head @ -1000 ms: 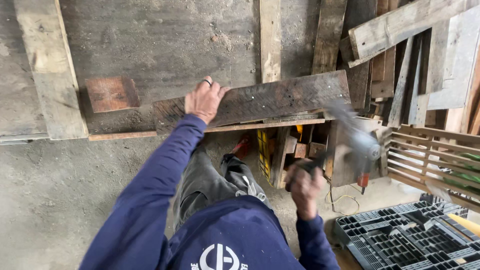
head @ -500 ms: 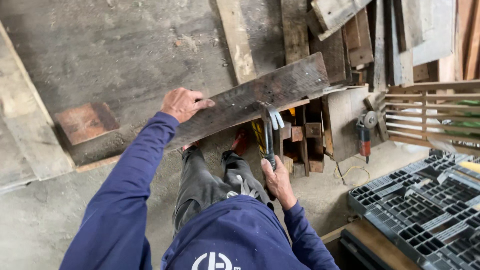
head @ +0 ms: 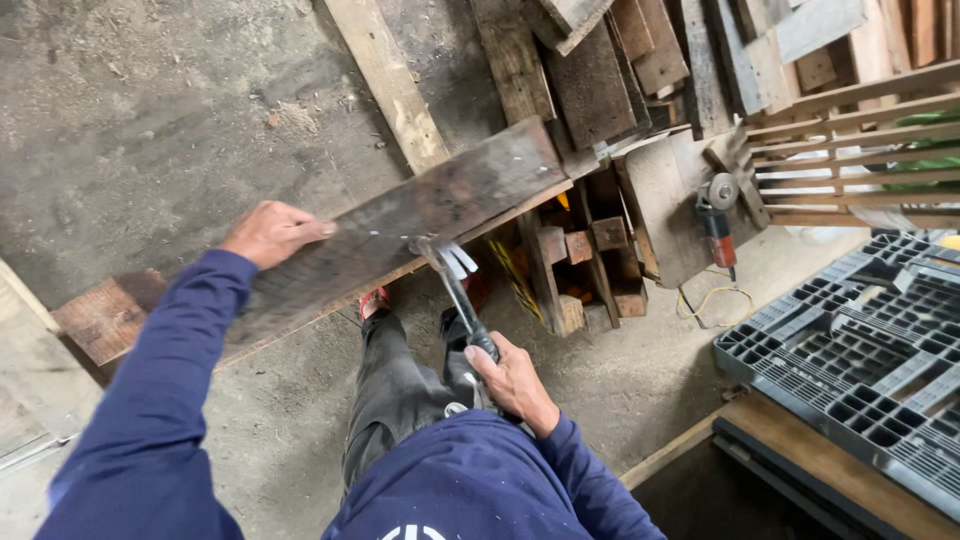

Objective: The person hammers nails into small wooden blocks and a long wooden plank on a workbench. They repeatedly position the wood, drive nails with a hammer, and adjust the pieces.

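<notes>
A long dark weathered plank (head: 400,225) lies tilted across a wooden frame in front of me. My left hand (head: 270,232) rests flat on the plank's upper left part, pressing it down. My right hand (head: 512,382) grips the black handle of a claw hammer (head: 452,275). The hammer's metal claw head sits against the plank's near edge, about its middle. My dark trousers and red shoes show under the plank.
Loose planks (head: 385,80) and stacked boards (head: 620,60) lie behind on the concrete floor. An angle grinder (head: 716,220) with a yellow cord lies at the right. A black plastic pallet (head: 850,340) and a slatted wooden crate (head: 860,150) stand right. A reddish wood block (head: 105,315) sits left.
The hammer swung from the raised right side down to the plank, and its claw now sits at the near edge. My view has turned, so the plank appears more tilted. My left hand stays on it.
</notes>
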